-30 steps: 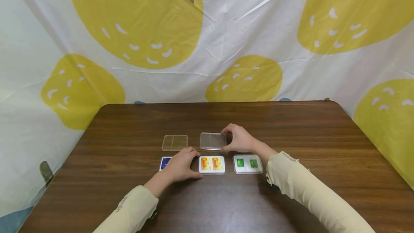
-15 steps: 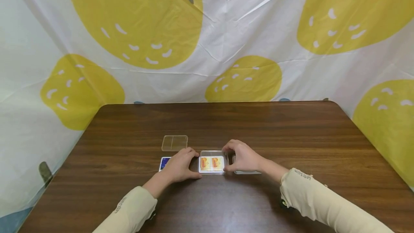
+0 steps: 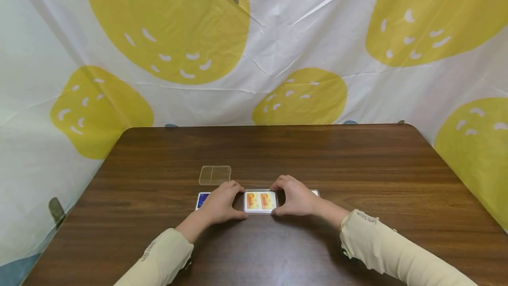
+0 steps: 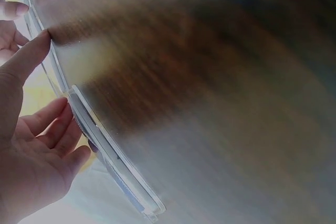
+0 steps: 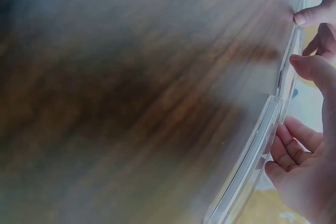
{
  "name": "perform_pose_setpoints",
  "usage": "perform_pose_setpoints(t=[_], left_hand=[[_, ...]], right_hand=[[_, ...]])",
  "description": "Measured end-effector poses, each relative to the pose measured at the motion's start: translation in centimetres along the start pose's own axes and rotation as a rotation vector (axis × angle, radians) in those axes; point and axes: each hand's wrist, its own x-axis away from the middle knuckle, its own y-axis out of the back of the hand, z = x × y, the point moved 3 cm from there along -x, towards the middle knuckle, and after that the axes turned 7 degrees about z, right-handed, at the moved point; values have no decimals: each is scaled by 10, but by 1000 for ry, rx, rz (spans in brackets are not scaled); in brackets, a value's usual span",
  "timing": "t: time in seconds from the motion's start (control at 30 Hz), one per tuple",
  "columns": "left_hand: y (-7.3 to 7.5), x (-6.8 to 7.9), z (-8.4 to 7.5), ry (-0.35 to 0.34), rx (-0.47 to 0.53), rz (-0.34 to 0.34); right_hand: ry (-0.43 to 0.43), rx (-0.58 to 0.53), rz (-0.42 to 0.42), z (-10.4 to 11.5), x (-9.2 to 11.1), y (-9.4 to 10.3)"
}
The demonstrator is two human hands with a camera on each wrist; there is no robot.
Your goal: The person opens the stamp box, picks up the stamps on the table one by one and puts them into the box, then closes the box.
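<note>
In the middle of the head view lies a flat clear plastic case (image 3: pixel 259 202) with two orange-and-yellow pictures on white. A clear lid (image 3: pixel 260 190) sits over it; whether it is fully seated I cannot tell. My left hand (image 3: pixel 222 203) grips the left end between thumb and fingers. At the right end my right hand (image 3: pixel 296 197) pinches the lid's near and far edges. The left hand partly covers a case with a dark blue picture (image 3: pixel 202 198). Behind the right hand, only a corner of another case (image 3: pixel 315 193) shows.
A second clear lid (image 3: pixel 214 175), with a line down its middle, lies behind the blue case. Everything rests on a dark brown wooden table (image 3: pixel 337 153). A white cloth with yellow fruit shapes (image 3: pixel 270 47) hangs behind the table.
My right hand has drawn the clear lid from the back of the table toward me, onto the orange-picture case. It now hides most of the green-picture case. The left hand stays put.
</note>
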Motion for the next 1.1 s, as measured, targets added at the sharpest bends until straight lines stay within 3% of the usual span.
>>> perform_pose_setpoints(t=[1.1], left_hand=[[-1,0,-2,26,-31,-8]], right_hand=[[-17,70,42,7,-1,-1]])
